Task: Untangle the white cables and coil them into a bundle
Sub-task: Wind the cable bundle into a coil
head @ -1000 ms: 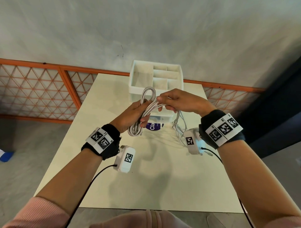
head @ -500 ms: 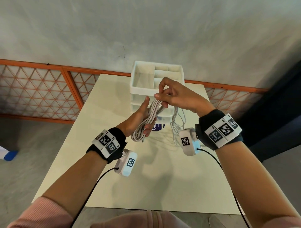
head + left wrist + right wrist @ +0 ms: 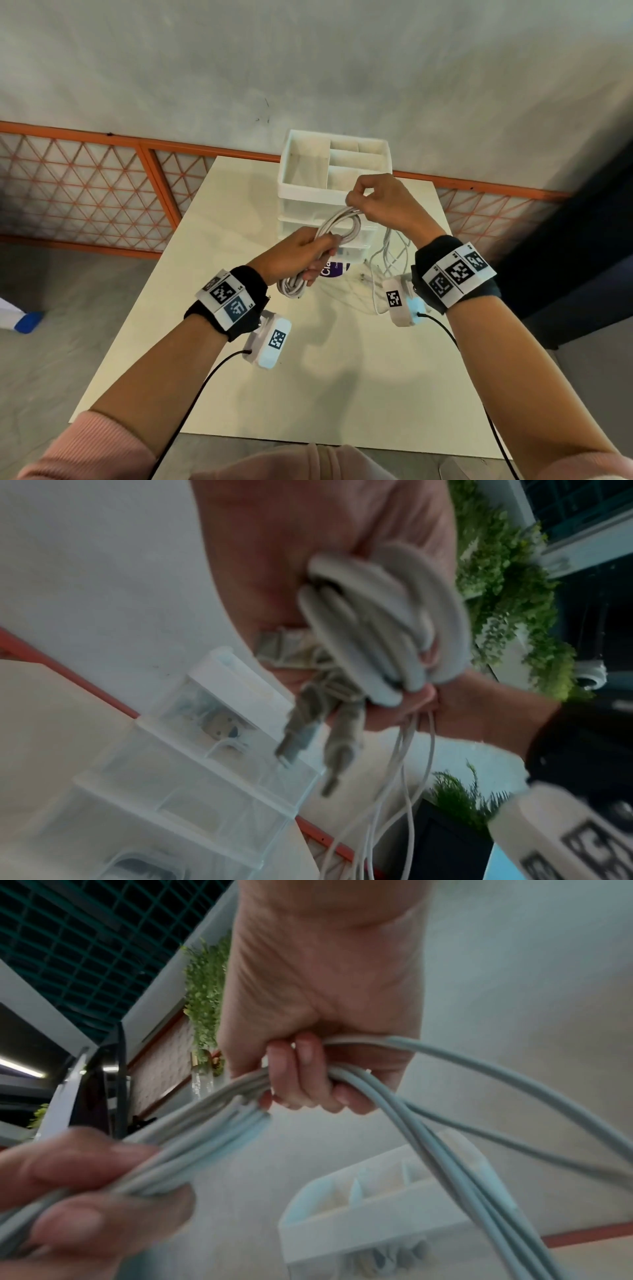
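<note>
A coil of white cables [image 3: 337, 228] hangs in the air above the cream table [image 3: 308, 394]. My left hand [image 3: 301, 255] grips the lower part of the coil, with loops [image 3: 291, 287] sticking out below the fist. My right hand [image 3: 376, 200] pinches the top of the coil, fingers curled round several strands [image 3: 359, 1080]. In the left wrist view the looped cables [image 3: 387, 631] fill my palm, and two plug ends [image 3: 308, 734] dangle beside them. Loose thin strands [image 3: 388, 253] trail from under my right wrist down to the table.
A white plastic drawer organiser [image 3: 334, 164] with an open compartmented top stands at the table's far edge, just behind my hands. A purple-labelled item [image 3: 334, 270] lies at its foot. An orange lattice fence [image 3: 85, 192] and a grey wall stand behind the table.
My right hand has lifted the strands up and toward the organiser, then brought them over the coil's top. My left hand has closed its thumb over the bundle.
</note>
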`<state>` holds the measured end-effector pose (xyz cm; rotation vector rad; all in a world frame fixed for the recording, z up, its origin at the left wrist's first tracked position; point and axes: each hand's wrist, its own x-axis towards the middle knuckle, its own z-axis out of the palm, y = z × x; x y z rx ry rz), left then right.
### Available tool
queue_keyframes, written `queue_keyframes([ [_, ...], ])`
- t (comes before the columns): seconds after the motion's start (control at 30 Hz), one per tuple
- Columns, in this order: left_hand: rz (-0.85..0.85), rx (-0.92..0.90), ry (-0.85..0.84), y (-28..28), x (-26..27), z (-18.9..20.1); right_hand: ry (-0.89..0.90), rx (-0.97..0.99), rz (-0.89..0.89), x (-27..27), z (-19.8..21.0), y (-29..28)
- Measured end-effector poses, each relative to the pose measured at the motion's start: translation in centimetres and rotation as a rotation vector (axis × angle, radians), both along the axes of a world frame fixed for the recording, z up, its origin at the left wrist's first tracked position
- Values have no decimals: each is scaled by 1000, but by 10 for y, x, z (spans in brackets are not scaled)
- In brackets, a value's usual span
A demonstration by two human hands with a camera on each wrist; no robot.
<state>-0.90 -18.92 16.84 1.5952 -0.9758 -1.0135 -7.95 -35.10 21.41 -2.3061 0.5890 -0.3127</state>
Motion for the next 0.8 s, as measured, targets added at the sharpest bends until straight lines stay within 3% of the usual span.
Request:
queue_keyframes([
  [0.17,66,-59,-17,6,13,-1,-10,288,153,-17,-14,-10],
  [0.23,123,-116,-7,8,19,-3,-60,301,199,-26,-27,-9],
  [0.37,139,-239,-37,4,20,-9,-186,315,71,-19,-47,13],
  [0.47,158,-302,-27,-3,18,-14,-238,472,-19,-6,-50,30],
  [0.57,191,-338,-49,-8,18,-17,-274,618,7,2,-49,40],
  [0.8,222,-328,-65,-9,18,-20,-190,733,61,2,-39,43],
])
